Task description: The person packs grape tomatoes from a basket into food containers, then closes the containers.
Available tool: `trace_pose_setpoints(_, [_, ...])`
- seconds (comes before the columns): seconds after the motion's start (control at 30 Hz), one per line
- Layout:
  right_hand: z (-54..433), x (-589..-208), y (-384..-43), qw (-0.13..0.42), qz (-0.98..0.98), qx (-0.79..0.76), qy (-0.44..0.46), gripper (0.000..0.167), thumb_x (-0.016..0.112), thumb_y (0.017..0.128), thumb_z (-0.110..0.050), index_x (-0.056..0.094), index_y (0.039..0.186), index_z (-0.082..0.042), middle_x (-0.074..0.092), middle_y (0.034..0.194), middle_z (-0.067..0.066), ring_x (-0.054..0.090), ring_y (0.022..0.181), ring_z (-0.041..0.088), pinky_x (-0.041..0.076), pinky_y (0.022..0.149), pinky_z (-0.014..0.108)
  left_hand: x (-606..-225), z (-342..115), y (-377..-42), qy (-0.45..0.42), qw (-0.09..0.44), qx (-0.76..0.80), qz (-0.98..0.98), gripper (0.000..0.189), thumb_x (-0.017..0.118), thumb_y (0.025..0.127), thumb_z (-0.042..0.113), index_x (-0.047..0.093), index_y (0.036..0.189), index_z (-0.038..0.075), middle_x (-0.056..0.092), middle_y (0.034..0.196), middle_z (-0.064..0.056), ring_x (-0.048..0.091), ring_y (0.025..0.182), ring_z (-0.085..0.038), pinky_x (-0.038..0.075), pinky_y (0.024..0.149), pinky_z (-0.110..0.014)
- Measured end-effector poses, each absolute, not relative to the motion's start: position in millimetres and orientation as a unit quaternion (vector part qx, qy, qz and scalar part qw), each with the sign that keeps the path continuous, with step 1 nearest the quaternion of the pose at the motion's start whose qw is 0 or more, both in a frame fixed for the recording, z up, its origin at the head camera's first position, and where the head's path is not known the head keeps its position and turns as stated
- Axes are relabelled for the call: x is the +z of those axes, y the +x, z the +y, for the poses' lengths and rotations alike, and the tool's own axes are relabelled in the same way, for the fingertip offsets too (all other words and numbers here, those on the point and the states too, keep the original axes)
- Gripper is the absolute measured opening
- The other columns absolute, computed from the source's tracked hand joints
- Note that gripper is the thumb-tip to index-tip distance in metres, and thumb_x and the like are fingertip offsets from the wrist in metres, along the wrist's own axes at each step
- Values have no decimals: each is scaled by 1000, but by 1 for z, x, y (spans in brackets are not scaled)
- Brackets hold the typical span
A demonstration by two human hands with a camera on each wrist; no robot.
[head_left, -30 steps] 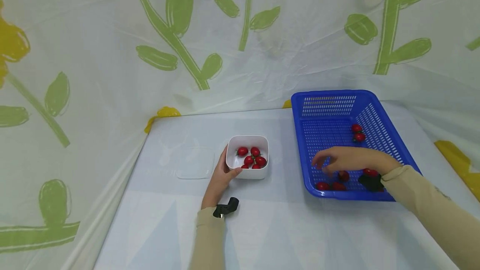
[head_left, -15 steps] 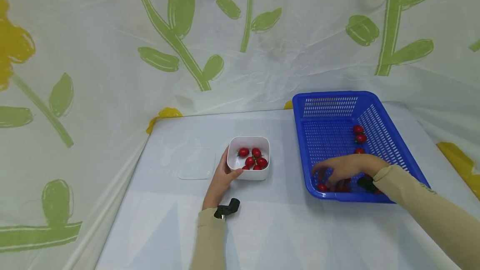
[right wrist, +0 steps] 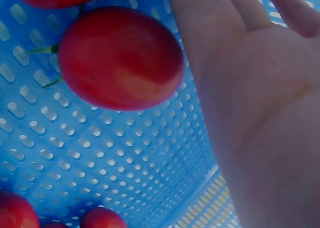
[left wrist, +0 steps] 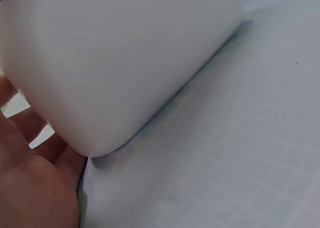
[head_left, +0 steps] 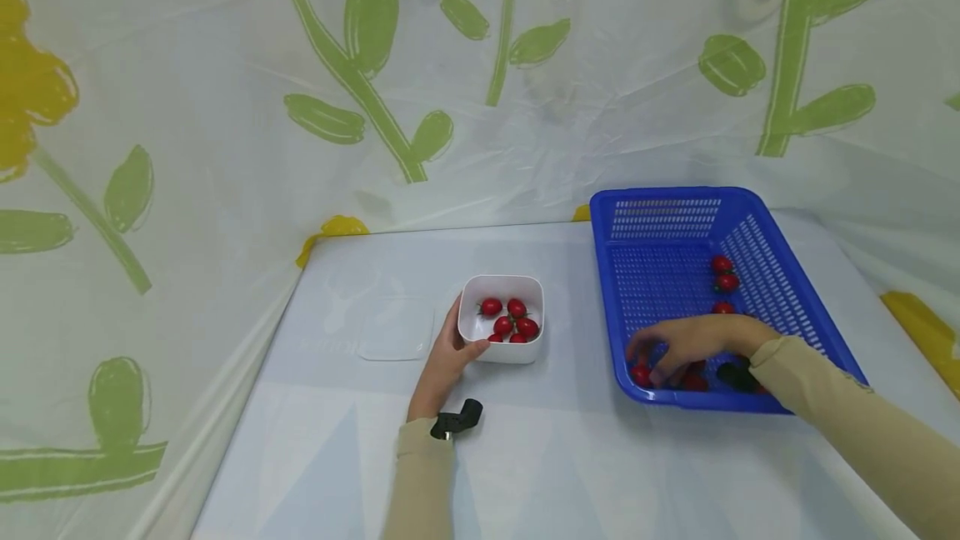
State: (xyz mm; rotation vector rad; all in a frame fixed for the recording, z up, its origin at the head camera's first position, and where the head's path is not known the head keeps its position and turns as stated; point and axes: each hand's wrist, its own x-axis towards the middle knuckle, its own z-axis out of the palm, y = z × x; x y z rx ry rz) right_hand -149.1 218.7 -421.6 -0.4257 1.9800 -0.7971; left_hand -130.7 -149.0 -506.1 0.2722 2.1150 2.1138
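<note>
My left hand [head_left: 444, 365] grips a small white square box [head_left: 501, 352] from its left side, thumb over the front rim. Several cherry tomatoes [head_left: 503, 325] lie inside it. From the left wrist view, the fingers wrap behind the box wall [left wrist: 120, 62], which stands on the table. My right hand [head_left: 693, 340] is down in the front left corner of a blue basket [head_left: 660, 200], thumb and fingertips pinching a cherry tomato [head_left: 641, 377]. In the right wrist view, another cherry tomato [right wrist: 121, 58] lies beside the palm [right wrist: 265, 102]; the fingertips are out of frame.
Loose cherry tomatoes [head_left: 726, 282] lie along the basket's right side, others under the right hand. A clear flat lid [head_left: 393, 332] rests on the white table left of the box. A flower-printed sheet [head_left: 525, 148] hangs behind the table.
My right hand has lowered into the basket's front corner, and its thumb and fingers have come together on a cherry tomato. The left hand keeps its grip on the box.
</note>
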Motion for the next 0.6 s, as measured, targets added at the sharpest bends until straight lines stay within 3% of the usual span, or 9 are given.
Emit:
trace_pose_setpoints(0.2, [218, -426, -148, 473, 805, -309, -182, 34, 68, 77, -16, 57, 109, -14, 52, 101, 6, 56, 84, 20, 51, 73, 31, -518, -150, -134, 94, 61, 698, 707, 78, 62, 82, 9, 19, 140, 37, 25, 142, 9, 27, 129, -17, 30, 100, -36])
trace_pose_setpoints(0.6, [216, -426, -151, 472, 811, -286, -192, 30, 67, 77, -15, 59, 106, -17, 56, 96, 3, 56, 83, 18, 51, 72, 31, -518, -149, -135, 92, 58, 696, 710, 78, 64, 81, 13, 19, 139, 38, 26, 141, 10, 28, 128, -16, 31, 99, -36])
